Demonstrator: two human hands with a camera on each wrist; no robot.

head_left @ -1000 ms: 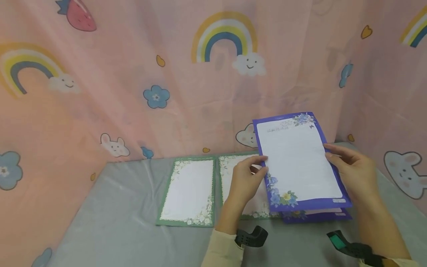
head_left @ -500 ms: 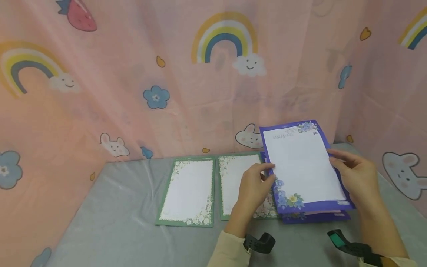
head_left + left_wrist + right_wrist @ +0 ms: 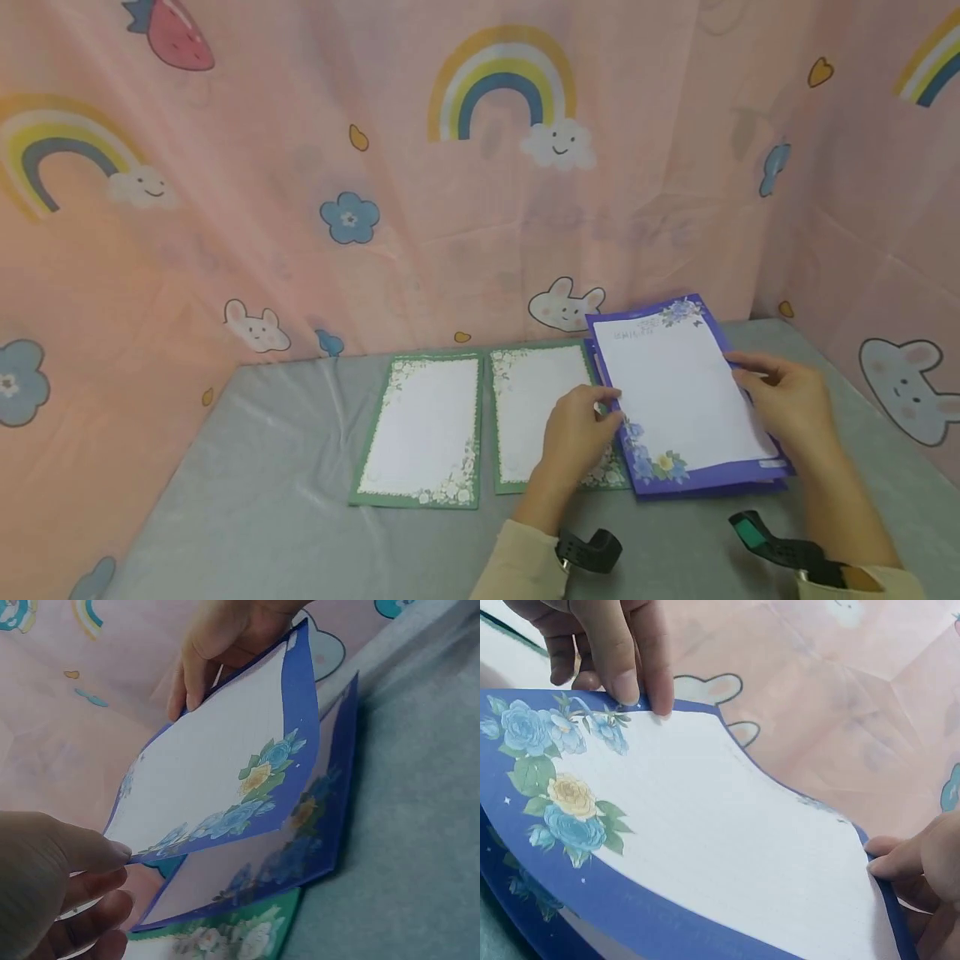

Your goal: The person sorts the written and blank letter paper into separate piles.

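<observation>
Between my two hands is a sheet of blue-bordered floral paper, white in the middle with blue and yellow roses at its corners. My left hand pinches its left edge between thumb and fingers. At the opposite edge my right hand pinches it the same way. The sheet bows a little and hangs just above a second blue-bordered sheet, which the left wrist view shows beneath it with a gap between. That lower sheet is mostly covered in the head view.
Two green-bordered floral sheets lie on the grey cloth: one at the left, another in the middle, partly behind my left hand. A pink patterned curtain stands behind and at both sides.
The held blue-bordered sheet has come down and slightly right toward the lower one, both hands moving with it. The green-bordered sheets have stayed put.
</observation>
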